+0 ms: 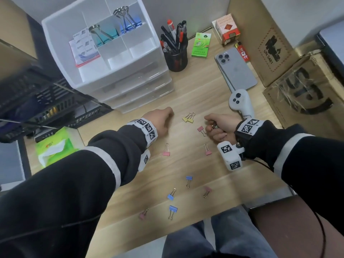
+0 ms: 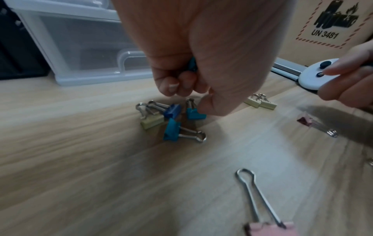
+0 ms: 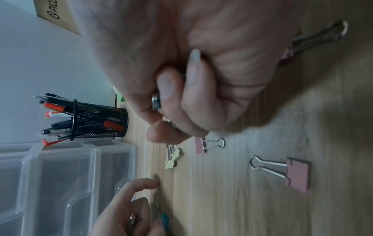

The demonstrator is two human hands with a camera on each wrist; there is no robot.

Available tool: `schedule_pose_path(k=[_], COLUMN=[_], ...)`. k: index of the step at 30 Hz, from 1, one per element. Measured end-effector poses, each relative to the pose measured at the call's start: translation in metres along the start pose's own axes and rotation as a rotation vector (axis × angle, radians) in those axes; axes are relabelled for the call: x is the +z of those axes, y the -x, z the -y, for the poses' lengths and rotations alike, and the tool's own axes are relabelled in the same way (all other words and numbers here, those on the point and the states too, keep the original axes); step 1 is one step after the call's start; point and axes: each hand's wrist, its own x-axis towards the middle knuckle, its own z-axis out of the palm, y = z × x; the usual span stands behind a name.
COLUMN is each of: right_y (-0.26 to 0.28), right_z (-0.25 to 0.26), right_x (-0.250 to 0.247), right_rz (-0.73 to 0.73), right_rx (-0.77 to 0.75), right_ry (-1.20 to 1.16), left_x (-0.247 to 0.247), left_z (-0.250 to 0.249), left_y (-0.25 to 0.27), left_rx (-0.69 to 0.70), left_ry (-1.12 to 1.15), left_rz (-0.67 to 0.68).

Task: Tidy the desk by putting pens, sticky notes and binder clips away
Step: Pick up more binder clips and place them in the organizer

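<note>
Several small binder clips, pink, blue and yellow, lie scattered on the wooden desk. My left hand is curled into a fist by the drawer unit and grips a teal clip. Under it lies a cluster of teal, blue and yellow clips. My right hand is curled round clips whose metal loops show between the fingers. A yellow pair and a pink clip lie between the hands. The white organizer holds large clips and sticky notes. Pens stand in a black mesh cup.
A phone and a white controller lie right of the clips, with cardboard boxes behind them. A green box stands by the pen cup. A tissue pack and a black rack sit at the left.
</note>
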Motion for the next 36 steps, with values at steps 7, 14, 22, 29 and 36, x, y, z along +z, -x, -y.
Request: schedule_pose_path(k=[7,14,22,29,36], right_y=[0.003,-0.002,0.003,0.007,0.005], right_z=[-0.007,-0.017,-0.019,-0.018,-0.019], right_x=[-0.004,-0.010,-0.010,-0.018,-0.012], right_rz=[0.036,0.011,0.004,-0.011,-0.022], right_rx=[0.019,-0.019,-0.035,-0.050,-0.035], right_ry=[-0.077,-0.047,-0.004,-0.001,-0.011], left_x=[0.000,0.007,0.010,0.013,0.006], left_z=[-0.008,0.007,-0.004,-0.008,-0.020], left_y=[0.000,0.009,0.002,0.000,0.014], left_rx=[0.003,0.033,0.034,-0.029,-0.110], left_ry=[0.053,-0.025,-0.047,-0.040,0.395], left_rz=[-0.049,0.014,-0.051,-0.036,-0.175])
